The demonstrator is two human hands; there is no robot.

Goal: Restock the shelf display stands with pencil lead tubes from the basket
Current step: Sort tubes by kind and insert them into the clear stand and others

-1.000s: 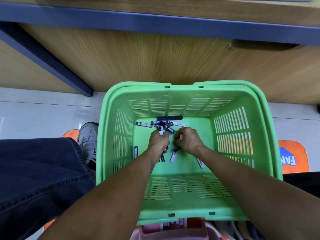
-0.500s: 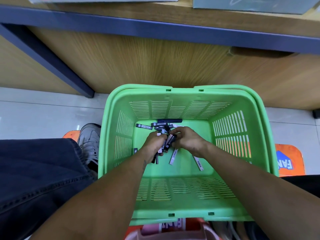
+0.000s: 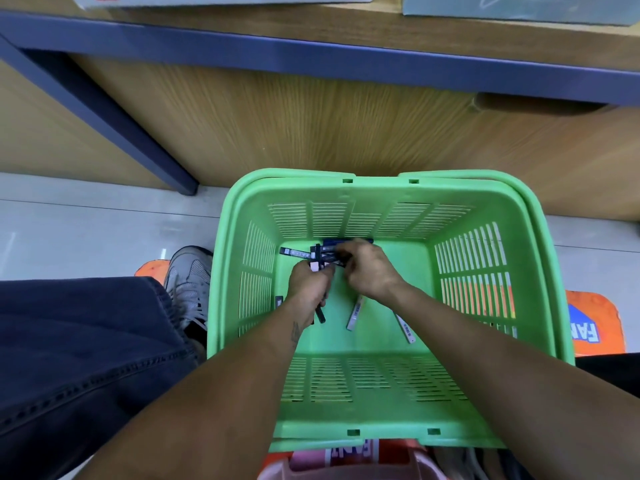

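Your green basket (image 3: 388,420) sits on the floor against the wooden shelf base (image 3: 311,126), both your hands down inside it. Your left hand (image 3: 308,285) is curled round a bunch of pencil lead tubes (image 3: 320,311), their ends sticking out above and below your fingers. Your right hand (image 3: 367,268) pinches a dark tube (image 3: 329,252) just beyond the left fingertips. Loose tubes (image 3: 354,317) lie below your right wrist.

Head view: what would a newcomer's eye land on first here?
The bright green basket fills the middle, standing on the floor below a wooden shelf. Inside it, the left hand grips a bunch of pencil lead tubes while the right hand reaches into the pile at the far wall.
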